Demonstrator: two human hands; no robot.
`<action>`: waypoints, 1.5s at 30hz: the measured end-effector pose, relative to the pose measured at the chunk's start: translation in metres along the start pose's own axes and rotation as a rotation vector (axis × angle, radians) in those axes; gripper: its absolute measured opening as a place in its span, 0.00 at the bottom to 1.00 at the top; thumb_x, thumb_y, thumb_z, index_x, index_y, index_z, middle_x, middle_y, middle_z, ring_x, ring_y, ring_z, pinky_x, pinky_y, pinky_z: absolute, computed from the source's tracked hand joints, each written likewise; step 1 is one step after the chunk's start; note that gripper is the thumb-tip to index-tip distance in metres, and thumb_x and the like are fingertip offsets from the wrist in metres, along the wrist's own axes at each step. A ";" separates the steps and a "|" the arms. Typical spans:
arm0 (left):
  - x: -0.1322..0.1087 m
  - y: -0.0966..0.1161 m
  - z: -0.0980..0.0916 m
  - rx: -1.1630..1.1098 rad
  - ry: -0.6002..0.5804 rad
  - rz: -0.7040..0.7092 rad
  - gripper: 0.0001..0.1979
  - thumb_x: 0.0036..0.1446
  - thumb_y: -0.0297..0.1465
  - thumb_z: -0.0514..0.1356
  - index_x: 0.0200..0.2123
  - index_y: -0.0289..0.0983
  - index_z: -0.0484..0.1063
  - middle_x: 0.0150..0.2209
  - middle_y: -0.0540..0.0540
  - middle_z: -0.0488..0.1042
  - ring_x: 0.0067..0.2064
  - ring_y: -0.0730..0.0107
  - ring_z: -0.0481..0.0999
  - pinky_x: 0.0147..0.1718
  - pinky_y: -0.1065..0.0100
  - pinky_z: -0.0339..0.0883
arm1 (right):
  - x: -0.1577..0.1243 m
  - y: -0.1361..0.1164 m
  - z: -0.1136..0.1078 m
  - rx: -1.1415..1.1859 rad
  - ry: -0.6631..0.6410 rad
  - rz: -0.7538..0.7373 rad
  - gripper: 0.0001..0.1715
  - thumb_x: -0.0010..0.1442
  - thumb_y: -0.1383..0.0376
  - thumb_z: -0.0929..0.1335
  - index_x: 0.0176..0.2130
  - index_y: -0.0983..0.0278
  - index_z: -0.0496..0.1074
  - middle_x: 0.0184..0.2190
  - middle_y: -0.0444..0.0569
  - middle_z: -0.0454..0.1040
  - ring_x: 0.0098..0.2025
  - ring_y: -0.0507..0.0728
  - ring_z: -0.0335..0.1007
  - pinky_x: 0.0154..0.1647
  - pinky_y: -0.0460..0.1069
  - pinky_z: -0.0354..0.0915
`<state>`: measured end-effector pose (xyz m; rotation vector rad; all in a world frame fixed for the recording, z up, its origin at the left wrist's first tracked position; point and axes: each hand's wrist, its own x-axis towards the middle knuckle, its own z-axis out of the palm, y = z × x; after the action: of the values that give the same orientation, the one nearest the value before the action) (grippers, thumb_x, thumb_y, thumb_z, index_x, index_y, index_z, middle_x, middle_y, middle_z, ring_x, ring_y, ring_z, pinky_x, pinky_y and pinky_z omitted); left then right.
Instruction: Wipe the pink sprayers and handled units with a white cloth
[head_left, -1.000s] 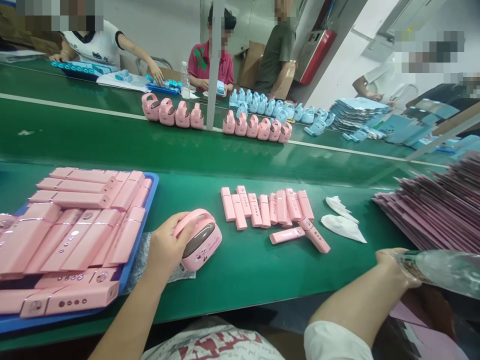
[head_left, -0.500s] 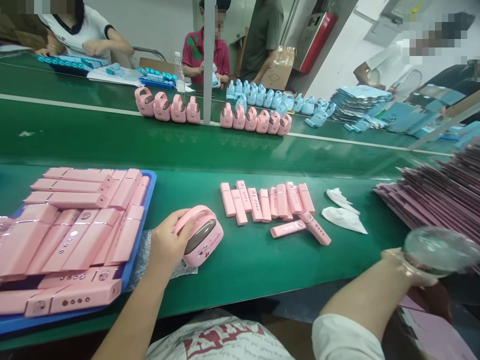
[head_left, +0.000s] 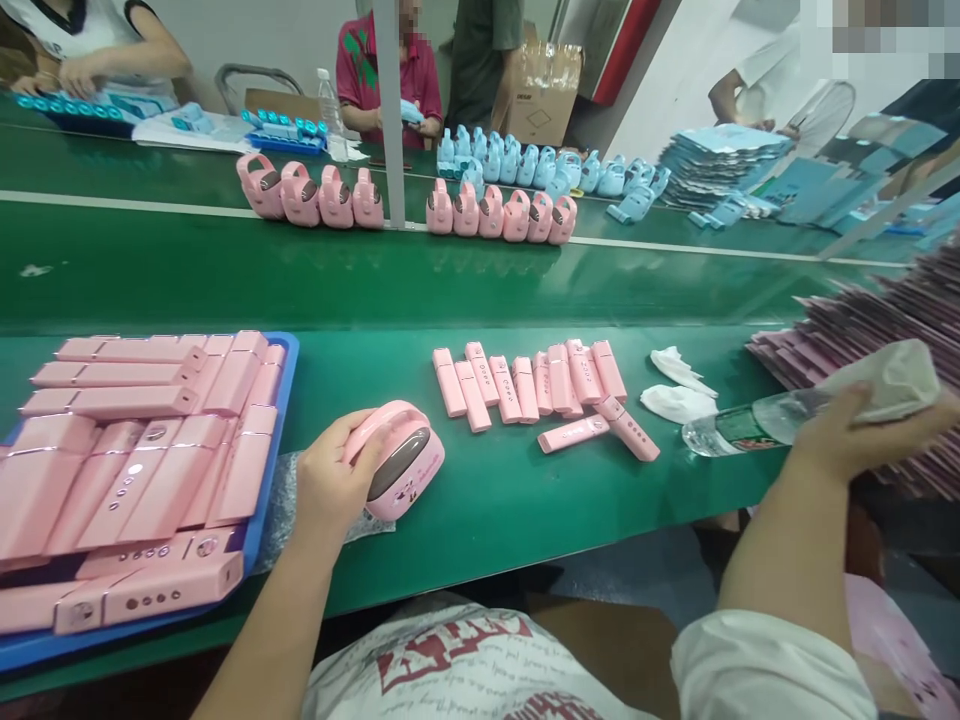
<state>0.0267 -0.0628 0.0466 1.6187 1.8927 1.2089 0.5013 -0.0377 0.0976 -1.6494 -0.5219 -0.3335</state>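
Observation:
My left hand (head_left: 337, 465) grips the loop handle of a pink rounded device (head_left: 409, 465) with a dark glossy panel and small printed figures. It is tilted just above the green table, over a sheet of bubble wrap (head_left: 281, 510). Out to the right, my right hand (head_left: 840, 435) holds a clear plastic bottle (head_left: 750, 425) tipped nearly on its side, its base pointing left. A white cloth (head_left: 900, 380) covers the bottle's other end, against my palm. Some of those fingers stretch out under the cloth; the bottle's neck is hidden.
A blue tray (head_left: 281, 400) of pink rectangular sticks is at left. More pink sticks (head_left: 559, 375) lie mid-table beside white cloth pieces (head_left: 679, 403). Pink flattened boxes (head_left: 900, 320) are stacked at right. Pink devices (head_left: 491, 212) line the raised ledge; co-workers sit beyond.
My right hand has swung up and over the table's right side, turning the bottle so its base points left. The white cloth at its end now shows. My left hand keeps holding the pink device.

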 end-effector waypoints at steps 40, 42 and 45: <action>0.002 -0.016 0.010 -0.241 0.140 0.013 0.12 0.55 0.38 0.62 0.39 0.36 0.76 0.39 0.46 0.79 0.40 0.69 0.77 0.39 0.71 0.70 | -0.305 -0.075 0.038 0.718 -1.262 -0.875 0.27 0.64 0.69 0.62 0.61 0.59 0.61 0.55 0.48 0.70 0.58 0.58 0.65 0.58 0.55 0.68; 0.004 -0.016 0.009 -0.207 0.124 0.003 0.12 0.56 0.39 0.61 0.39 0.37 0.76 0.39 0.47 0.79 0.40 0.69 0.77 0.38 0.71 0.70 | -0.309 -0.073 0.037 0.735 -1.255 -1.080 0.33 0.63 0.70 0.63 0.65 0.61 0.53 0.58 0.50 0.66 0.62 0.58 0.59 0.62 0.57 0.64; 0.007 -0.016 0.009 -0.195 0.086 0.011 0.13 0.57 0.40 0.60 0.39 0.38 0.76 0.39 0.47 0.79 0.41 0.68 0.77 0.40 0.70 0.70 | -0.311 -0.070 0.040 0.739 -1.277 -1.230 0.35 0.62 0.72 0.63 0.65 0.64 0.52 0.57 0.50 0.67 0.63 0.56 0.57 0.64 0.55 0.62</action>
<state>0.0217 -0.0531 0.0309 1.4979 1.7554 1.4400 0.1965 -0.0370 -0.0050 -0.4392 -2.2927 0.1216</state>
